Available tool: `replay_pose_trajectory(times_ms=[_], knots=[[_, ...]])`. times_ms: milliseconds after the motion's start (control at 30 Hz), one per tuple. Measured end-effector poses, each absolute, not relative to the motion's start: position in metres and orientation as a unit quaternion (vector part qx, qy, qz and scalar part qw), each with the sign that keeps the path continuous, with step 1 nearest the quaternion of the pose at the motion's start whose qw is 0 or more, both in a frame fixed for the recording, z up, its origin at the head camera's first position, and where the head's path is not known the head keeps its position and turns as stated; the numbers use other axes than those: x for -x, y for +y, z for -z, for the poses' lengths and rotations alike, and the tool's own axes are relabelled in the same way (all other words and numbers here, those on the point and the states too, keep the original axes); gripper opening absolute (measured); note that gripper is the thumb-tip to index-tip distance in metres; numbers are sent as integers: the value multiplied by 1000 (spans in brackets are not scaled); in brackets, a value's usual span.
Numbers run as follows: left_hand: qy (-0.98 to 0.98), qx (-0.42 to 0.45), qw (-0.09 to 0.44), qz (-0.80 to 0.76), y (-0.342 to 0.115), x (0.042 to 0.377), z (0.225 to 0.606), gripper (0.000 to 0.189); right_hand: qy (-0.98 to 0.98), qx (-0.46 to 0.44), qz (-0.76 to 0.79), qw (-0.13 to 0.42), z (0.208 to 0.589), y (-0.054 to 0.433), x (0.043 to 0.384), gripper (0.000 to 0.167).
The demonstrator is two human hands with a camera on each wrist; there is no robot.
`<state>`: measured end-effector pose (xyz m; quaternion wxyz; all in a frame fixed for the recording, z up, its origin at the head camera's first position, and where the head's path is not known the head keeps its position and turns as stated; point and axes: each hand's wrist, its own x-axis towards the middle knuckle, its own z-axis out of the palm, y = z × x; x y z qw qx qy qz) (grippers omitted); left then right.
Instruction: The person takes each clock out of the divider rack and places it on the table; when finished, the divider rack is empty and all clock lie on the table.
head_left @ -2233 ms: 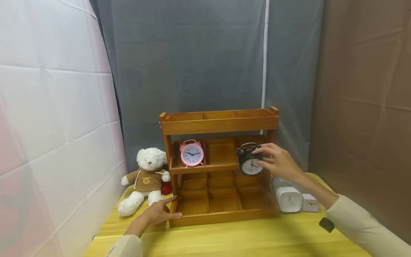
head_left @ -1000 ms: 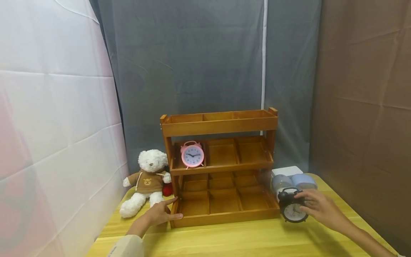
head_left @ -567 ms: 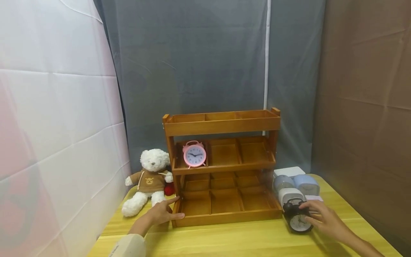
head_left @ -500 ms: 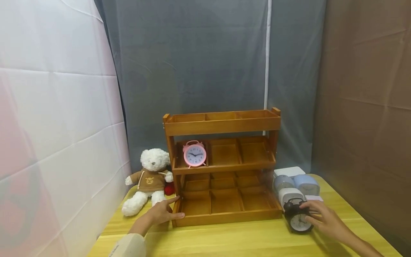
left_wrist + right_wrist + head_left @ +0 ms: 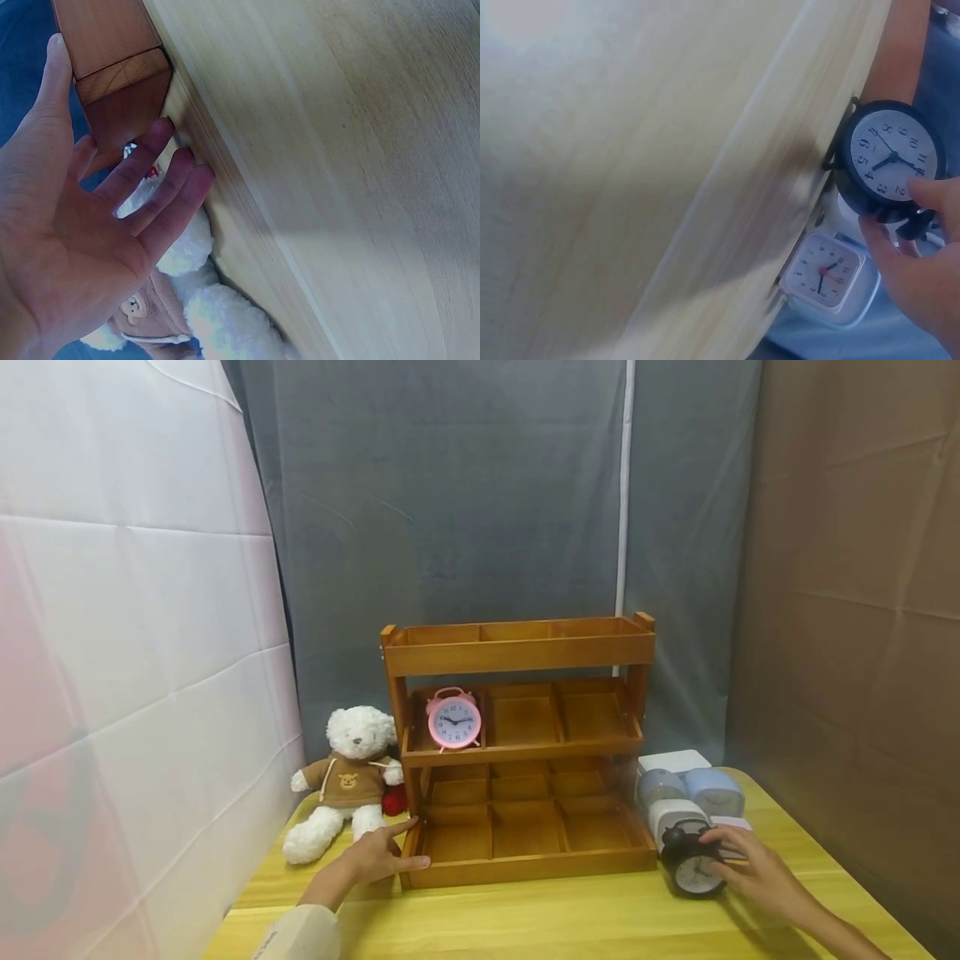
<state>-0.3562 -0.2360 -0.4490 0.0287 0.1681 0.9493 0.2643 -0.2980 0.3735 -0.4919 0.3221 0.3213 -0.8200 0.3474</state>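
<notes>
My right hand grips a black twin-bell alarm clock between thumb and fingers. The clock stands low at the table, just right of the wooden shelf, its white face turned outward in the right wrist view. With thumb and fingers extended, my left hand rests against the shelf's lower left corner; the left wrist view shows nothing in its palm. A pink twin-bell alarm clock sits in the left compartment of the middle tier.
Behind the black clock are a white clock, a small square clock, a grey rounded item, a blue one and a white box. A white teddy bear sits left of the shelf on the yellow table.
My right hand has carried the black alarm clock from the middle tier's right side down to the table at the shelf's right. Over the last half second it barely shifts. My left hand stays put.
</notes>
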Motion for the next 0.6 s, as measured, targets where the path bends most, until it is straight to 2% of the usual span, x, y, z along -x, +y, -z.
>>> replay_pose_trajectory(times_ms=[133, 267, 600], knots=[[948, -172, 31, -266, -236, 357, 449, 91, -818, -325, -345, 325, 491, 373, 297, 57], [949, -172, 32, -264, -236, 355, 449, 90, -820, -321, -363, 304, 487, 373, 294, 54], [950, -168, 32, -263, -236, 356, 449, 90, -825, -325, -374, 271, 451, 376, 294, 48]])
